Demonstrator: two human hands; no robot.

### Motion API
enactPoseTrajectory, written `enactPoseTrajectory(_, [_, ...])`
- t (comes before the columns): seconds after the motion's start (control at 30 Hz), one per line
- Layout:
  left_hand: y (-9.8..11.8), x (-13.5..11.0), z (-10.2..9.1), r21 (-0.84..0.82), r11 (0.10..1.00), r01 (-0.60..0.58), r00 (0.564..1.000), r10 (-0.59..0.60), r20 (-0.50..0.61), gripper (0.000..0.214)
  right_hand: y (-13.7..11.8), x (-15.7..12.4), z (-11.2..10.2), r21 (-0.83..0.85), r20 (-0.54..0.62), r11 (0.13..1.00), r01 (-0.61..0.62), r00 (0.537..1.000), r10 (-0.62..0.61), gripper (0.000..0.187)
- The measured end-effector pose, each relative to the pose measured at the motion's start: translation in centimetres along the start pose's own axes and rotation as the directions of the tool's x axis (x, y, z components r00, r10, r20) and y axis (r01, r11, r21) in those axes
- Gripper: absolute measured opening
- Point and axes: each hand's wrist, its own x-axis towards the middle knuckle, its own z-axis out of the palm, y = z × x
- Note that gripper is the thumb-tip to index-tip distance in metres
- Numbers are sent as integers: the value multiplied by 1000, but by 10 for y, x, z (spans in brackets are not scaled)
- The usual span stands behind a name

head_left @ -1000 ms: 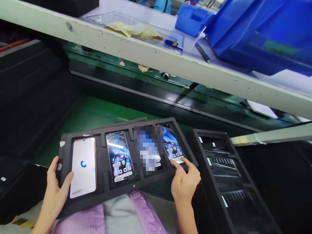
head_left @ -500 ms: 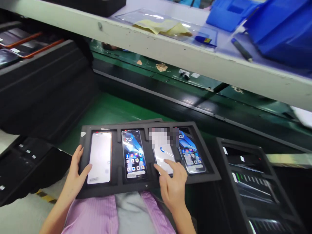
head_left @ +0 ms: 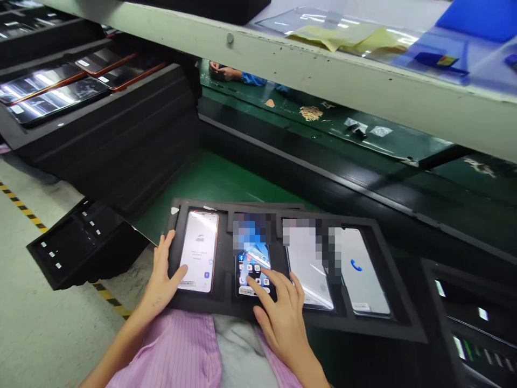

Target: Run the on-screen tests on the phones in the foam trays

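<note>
Four phones [head_left: 198, 253], long axes near to far, tops farthest

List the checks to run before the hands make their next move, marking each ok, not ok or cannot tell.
1. Left hand at the tray's left edge: ok.
2. Four phones each in a separate slot: ok.
3. Leftmost phone unobstructed: not ok, the thumb overlaps its edge.
4. Right hand's fingertips touching the second phone: cannot tell, they are over its lower icons.
5. Rightmost phone lit: ok, blue handset symbol showing.
</note>
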Motion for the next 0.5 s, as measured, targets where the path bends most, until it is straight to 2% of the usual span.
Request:
enactPoseTrajectory(0.13, [17, -8, -1, 150, 988, -25, 996, 13, 83, 72, 0, 4, 2, 8, -39, 1000, -11, 999, 11, 32])
enactPoseTrajectory(0.27, [33, -10, 4, 346, 936, -59, 995, 25, 102, 77, 2, 4, 2, 28, -137, 997, -73, 988, 76, 32])
enactPoseTrajectory(0.5, [31, -6, 13, 537, 834, -129, 991, 93, 93, 80, 20, -16, -2, 31, -244, 986, -167, 955, 169, 35])
